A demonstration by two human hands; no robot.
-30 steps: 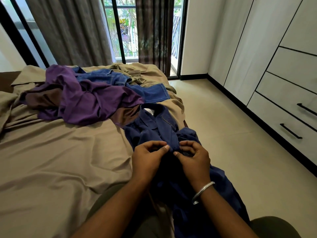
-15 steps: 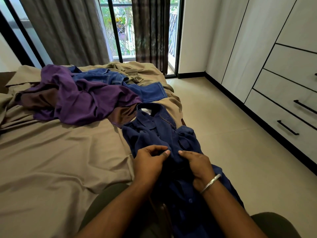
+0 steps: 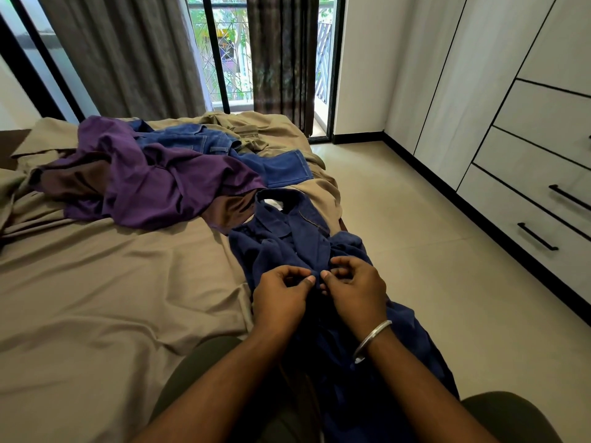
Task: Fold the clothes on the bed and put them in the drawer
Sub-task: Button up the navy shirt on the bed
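A dark blue collared shirt point(image 3: 281, 238) lies at the bed's right edge, its lower part trailing over my lap. My left hand point(image 3: 281, 298) and my right hand point(image 3: 355, 289) meet at the shirt's front, each pinching the fabric between thumb and fingers. The right wrist wears a metal bangle. Behind the shirt lie a crumpled purple garment point(image 3: 153, 183), blue jeans point(image 3: 275, 167) and a tan garment point(image 3: 243, 129) on the tan bedsheet point(image 3: 96, 298). The drawers point(image 3: 537, 199) with black handles stand shut at the right.
A tiled floor point(image 3: 415, 251) runs between the bed and the white wardrobe wall point(image 3: 463, 75). Grey and brown curtains point(image 3: 128, 52) hang at the glass door behind the bed.
Both hands stayed together on the blue shirt's front, working the fabric between the fingers. The view shifted slightly.
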